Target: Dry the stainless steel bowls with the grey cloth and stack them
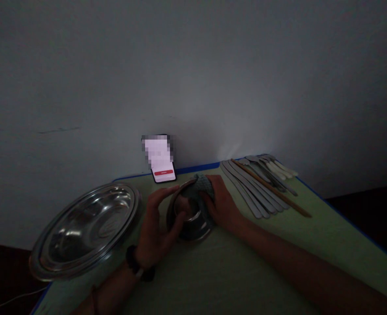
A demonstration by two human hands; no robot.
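Tilted between my two hands is a small shiny metal bowl (193, 229), a little above or on the green tabletop. My left hand (157, 227) grips its left side, thumb over the near part and fingers behind the rim. At the bowl's upper right, my right hand (222, 201) is closed on a grey-green textured cloth (203, 183), which presses against the rim. The fingertips of the right hand are partly hidden by the cloth and bowl.
A wide metal basin (81, 262) stands at the left table edge. A lit phone (164, 173) leans on the wall behind the bowl. Several knives (250, 192), a wooden stick (278, 194) and white-handled cutlery (280, 168) lie at the right. The green table (245, 275) has blue edging.
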